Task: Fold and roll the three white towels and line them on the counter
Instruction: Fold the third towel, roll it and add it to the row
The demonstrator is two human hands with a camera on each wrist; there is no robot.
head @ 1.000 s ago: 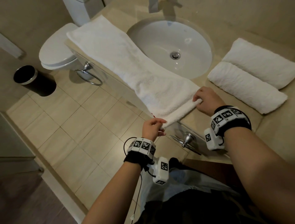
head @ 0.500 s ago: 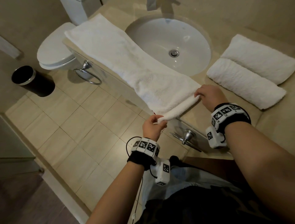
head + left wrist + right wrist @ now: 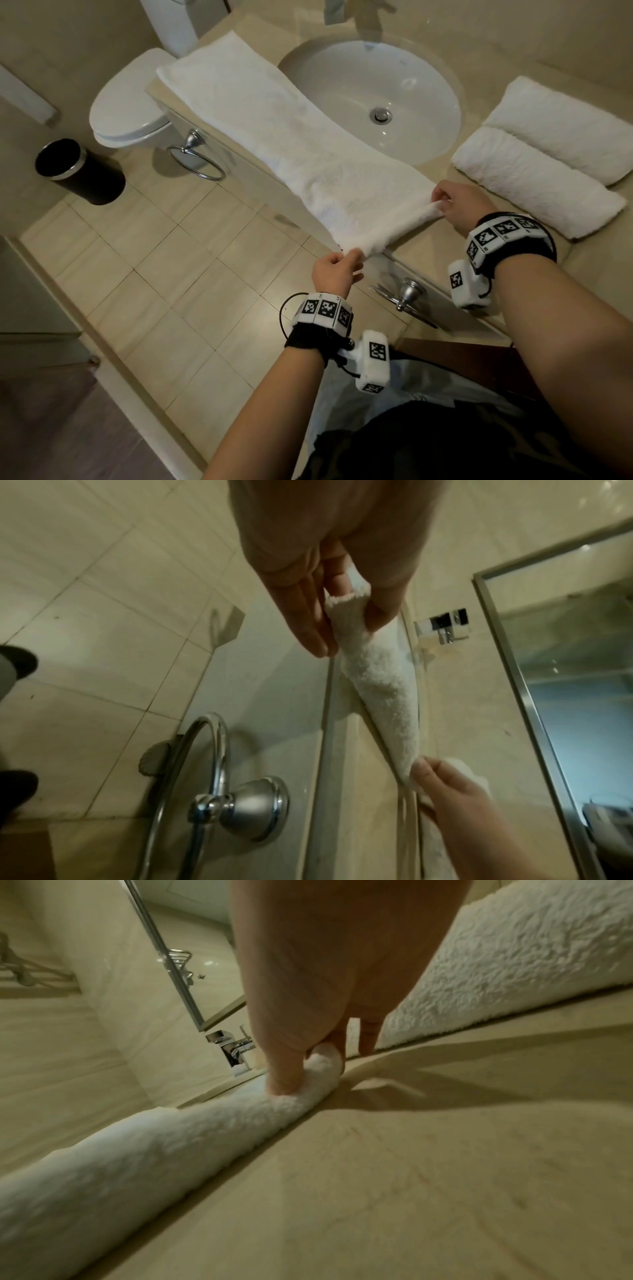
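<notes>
A long folded white towel point(image 3: 281, 137) lies flat along the counter's front edge, past the sink, with its near end turned into a thin roll point(image 3: 394, 228). My left hand point(image 3: 337, 269) pinches the roll's left end point(image 3: 346, 612), which juts past the counter edge. My right hand point(image 3: 452, 205) pinches the roll's right end point(image 3: 308, 1074) on the counter top. Two finished rolled towels lie side by side at the right: the nearer one point(image 3: 534, 185) and the farther one point(image 3: 561, 126).
The oval sink point(image 3: 373, 99) sits behind the towel in the beige counter point(image 3: 428, 246). Two chrome towel rings point(image 3: 406, 296) point(image 3: 197, 159) hang on the counter's front. A toilet point(image 3: 126, 113) and a black bin point(image 3: 78, 171) stand on the tiled floor at left.
Both hands have turned the towel's near end a little farther away from me, so the thin roll sits slightly farther along the towel. The two finished rolls have not moved.
</notes>
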